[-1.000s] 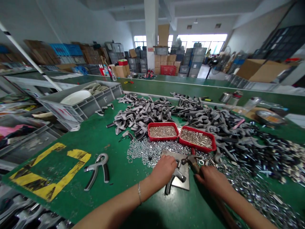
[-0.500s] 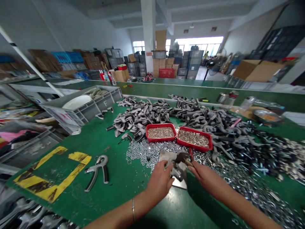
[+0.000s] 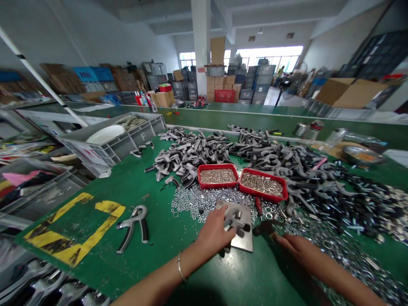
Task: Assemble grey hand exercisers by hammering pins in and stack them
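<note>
My left hand [image 3: 215, 231] presses down on a grey metal hand grip exerciser part [image 3: 236, 223], which lies on a small steel plate [image 3: 242, 242] on the green bench mat [image 3: 178, 272]. My right hand [image 3: 296, 250] sits right of the plate, gripping a hammer whose dark head [image 3: 264, 227] is just off the plate's right edge. The hammer's handle is hidden under my hand and its shadow. Loose steel washers [image 3: 197, 204] lie behind the plate, and a red-handled tool [image 3: 258, 206] lies near the hammer.
Two red trays [image 3: 218, 175] of small metal parts stand behind the plate, amid heaps of grey grip handles [image 3: 188, 155]. An assembled hand grip [image 3: 134, 227] lies on the left, near yellow tape [image 3: 63, 229]. A grey crate [image 3: 140, 136] stands at the left bench edge.
The hammer has moved from above the grip part down and to the right, off the plate. My left hand has shifted onto the part, and the view has tilted slightly.
</note>
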`<state>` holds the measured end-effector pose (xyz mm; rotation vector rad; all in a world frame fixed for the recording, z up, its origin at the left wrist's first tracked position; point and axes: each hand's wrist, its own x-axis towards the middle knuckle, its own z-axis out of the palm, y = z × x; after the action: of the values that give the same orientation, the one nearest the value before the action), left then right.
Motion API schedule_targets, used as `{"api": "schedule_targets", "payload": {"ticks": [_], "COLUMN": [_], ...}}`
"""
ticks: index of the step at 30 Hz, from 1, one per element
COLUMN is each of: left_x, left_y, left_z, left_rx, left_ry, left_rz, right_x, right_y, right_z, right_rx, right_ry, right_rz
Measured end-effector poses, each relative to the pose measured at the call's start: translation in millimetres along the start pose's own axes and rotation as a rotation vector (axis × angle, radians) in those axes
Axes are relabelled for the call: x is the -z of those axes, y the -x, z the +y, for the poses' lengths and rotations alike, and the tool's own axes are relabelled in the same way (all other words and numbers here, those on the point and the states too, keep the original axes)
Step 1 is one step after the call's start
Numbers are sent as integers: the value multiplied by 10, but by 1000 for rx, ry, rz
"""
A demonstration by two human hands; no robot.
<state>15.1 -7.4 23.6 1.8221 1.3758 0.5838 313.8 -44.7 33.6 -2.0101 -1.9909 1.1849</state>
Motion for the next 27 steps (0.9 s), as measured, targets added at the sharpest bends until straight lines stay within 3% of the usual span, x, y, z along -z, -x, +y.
{"api": "schedule_targets", "payload": {"ticks": [3, 7, 10, 15, 18, 22, 27], "left_x": [153, 216, 168, -3, -49, -23, -18], "left_y": [-90, -51, 87, 189, 113, 31, 26], "left_z": [-19, -224, -354, -296, -223, -216, -268], "left_rx": [170, -7, -100, -156, -158, -156, -155], "left_ry": [306, 24, -116, -204, -243, -242, -235], "left_rz": [-90, 102, 81, 76, 60, 47, 29], "right_x": [130, 53, -87, -17, 39, -215, -609], "right_y": [-162, -647, -961, -965, -771, -628, -732], "right_z": [38, -235, -374, -399, -538, -839, -949], "right_rx": [53, 6, -59, -12, 121, 274, 285], "right_ry": [260, 351, 353, 287, 46, -664, -854], "right_rz": [203, 356, 413, 424, 424, 380, 321]}}
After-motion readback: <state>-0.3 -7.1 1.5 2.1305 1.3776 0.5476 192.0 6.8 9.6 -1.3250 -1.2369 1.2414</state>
